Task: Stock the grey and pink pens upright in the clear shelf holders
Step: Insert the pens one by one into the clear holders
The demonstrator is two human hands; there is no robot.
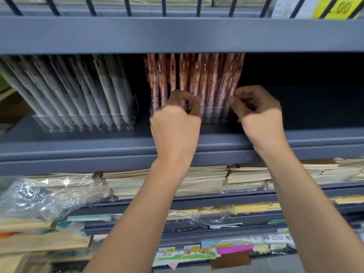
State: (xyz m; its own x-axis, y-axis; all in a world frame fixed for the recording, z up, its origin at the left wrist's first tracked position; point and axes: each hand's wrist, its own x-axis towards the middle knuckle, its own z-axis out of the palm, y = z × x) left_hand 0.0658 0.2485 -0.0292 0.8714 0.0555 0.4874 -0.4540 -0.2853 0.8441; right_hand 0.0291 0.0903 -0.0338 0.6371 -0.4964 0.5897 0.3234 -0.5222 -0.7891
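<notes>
Both forearms cross the shelf (pixel 118 139) front edge. I see the left hand (pixel 175 119) pinching pink pens (pixel 197 79) in their clear holder (pixel 216 117), and the right hand (pixel 258 113) pinching the right-end pen. Pink pens stand upright, tips down, tops close under the upper shelf (pixel 177 34). Grey pens (pixel 78 89) lean left in the neighbouring holder (pixel 135 107).

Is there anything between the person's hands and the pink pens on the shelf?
Nothing visible stands between them. The left hand and the right hand are already on the pink pens, with fingers curled on them, just above the clear holder. The upper shelf hides the pen tops from view.
</notes>
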